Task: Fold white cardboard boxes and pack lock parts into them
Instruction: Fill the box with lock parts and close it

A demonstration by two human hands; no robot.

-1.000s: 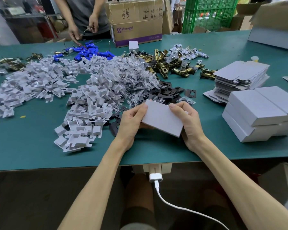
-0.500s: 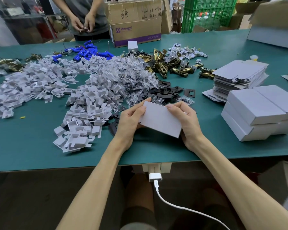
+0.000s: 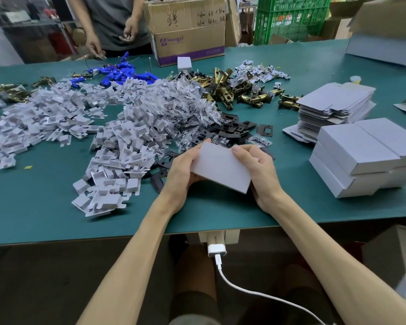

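Left hand (image 3: 182, 170) and right hand (image 3: 260, 170) both grip one white cardboard box (image 3: 220, 168), fingers curled round its opposite ends, thumbs on the far upper edge. The box is tilted, its broad face toward the camera, over the near part of the green table (image 3: 45, 207); whether it touches the surface cannot be told. Just beyond it lie black plates (image 3: 232, 130), with clear bagged parts (image 3: 181, 102) and a large heap of white cardboard inserts (image 3: 122, 148) to the left. Brass latch bodies (image 3: 232, 90) sit farther back, blue parts (image 3: 124, 75) beyond the heap. To the right stand closed white boxes (image 3: 361, 156) (stacked two layers high) and, behind them, a stack of flat blanks (image 3: 335, 102). A second person (image 3: 113, 22) stands at the far edge beside a brown carton (image 3: 188, 29).
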